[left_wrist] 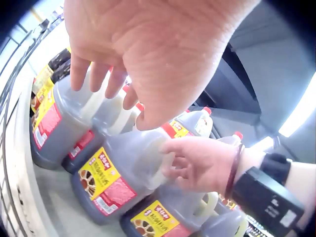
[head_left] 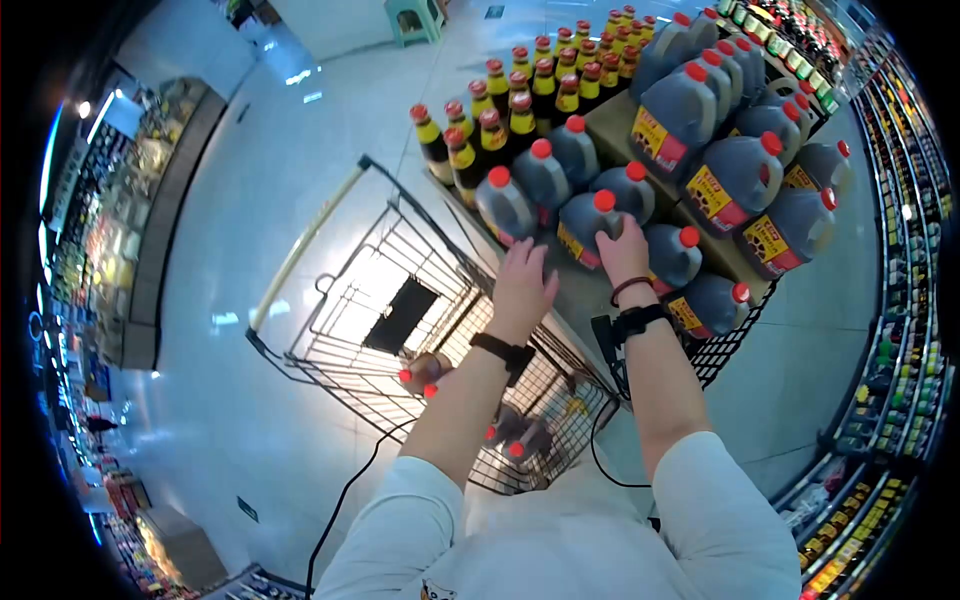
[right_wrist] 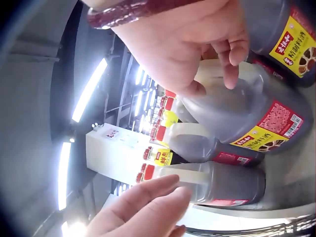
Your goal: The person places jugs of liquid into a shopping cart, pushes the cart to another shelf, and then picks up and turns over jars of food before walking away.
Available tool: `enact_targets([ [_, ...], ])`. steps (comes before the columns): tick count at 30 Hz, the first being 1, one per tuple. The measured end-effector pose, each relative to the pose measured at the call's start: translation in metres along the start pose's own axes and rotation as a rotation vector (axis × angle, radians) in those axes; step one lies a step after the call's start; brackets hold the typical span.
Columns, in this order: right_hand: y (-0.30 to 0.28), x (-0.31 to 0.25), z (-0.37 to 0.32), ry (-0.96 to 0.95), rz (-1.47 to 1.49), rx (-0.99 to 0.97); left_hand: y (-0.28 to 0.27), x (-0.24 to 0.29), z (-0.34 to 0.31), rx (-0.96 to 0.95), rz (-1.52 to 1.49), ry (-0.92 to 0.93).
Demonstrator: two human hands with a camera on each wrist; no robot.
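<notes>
A dark plastic jug (left_wrist: 116, 170) with a red cap and a yellow-and-pink label stands at the display's near edge. My right hand (head_left: 625, 250) is at this jug's handle, fingers loosely bent; in the right wrist view its thumb and fingertips (right_wrist: 231, 74) are apart over the handle. My left hand (head_left: 523, 287) is held beside the same jug, nearer the trolley, with fingers extended and nothing in it. Matching jugs (left_wrist: 64, 118) stand on both sides. Below my left arm, several red-capped containers (head_left: 520, 440) lie in the shopping trolley (head_left: 350, 330).
Rows of dark bottles (head_left: 520, 120) with yellow labels stand behind the jugs. More jugs sit on a raised cardboard tier (head_left: 615, 130). Stocked shelves (head_left: 890, 330) line the right, and a produce counter (head_left: 165, 200) the left. Cables (head_left: 350, 485) trail from both wrists.
</notes>
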State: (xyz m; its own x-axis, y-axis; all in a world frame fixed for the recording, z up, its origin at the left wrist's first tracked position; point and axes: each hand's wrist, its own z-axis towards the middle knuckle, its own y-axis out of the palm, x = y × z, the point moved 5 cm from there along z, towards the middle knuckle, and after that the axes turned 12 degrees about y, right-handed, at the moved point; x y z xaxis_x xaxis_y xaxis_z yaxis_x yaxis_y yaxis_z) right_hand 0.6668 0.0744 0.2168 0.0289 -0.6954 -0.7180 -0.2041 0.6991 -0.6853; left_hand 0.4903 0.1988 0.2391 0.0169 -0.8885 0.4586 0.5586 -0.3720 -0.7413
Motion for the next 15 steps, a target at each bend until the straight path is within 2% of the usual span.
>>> enact_targets([
  [2, -0.009, -0.004, 0.006, 0.03, 0.057, -0.02, 0.01, 0.016, -0.004, -0.027, -0.052, -0.062],
  [4, -0.007, 0.005, 0.014, 0.07, 0.151, -0.203, 0.025, 0.02, -0.019, -0.094, -0.13, -0.104],
  [6, -0.011, 0.002, 0.004, 0.046, 0.006, -0.247, 0.038, 0.024, -0.043, -0.163, -0.118, -0.06],
  [8, -0.002, 0.001, -0.008, -0.042, -0.21, -0.209, 0.04, 0.031, -0.069, -0.214, -0.125, -0.11],
  [11, -0.005, -0.003, -0.028, -0.079, -0.217, -0.229, 0.03, 0.037, -0.105, -0.286, -0.215, -0.221],
  [15, -0.032, -0.01, -0.048, -0.153, -0.132, -0.054, -0.006, 0.036, -0.147, -0.219, -0.251, -0.24],
])
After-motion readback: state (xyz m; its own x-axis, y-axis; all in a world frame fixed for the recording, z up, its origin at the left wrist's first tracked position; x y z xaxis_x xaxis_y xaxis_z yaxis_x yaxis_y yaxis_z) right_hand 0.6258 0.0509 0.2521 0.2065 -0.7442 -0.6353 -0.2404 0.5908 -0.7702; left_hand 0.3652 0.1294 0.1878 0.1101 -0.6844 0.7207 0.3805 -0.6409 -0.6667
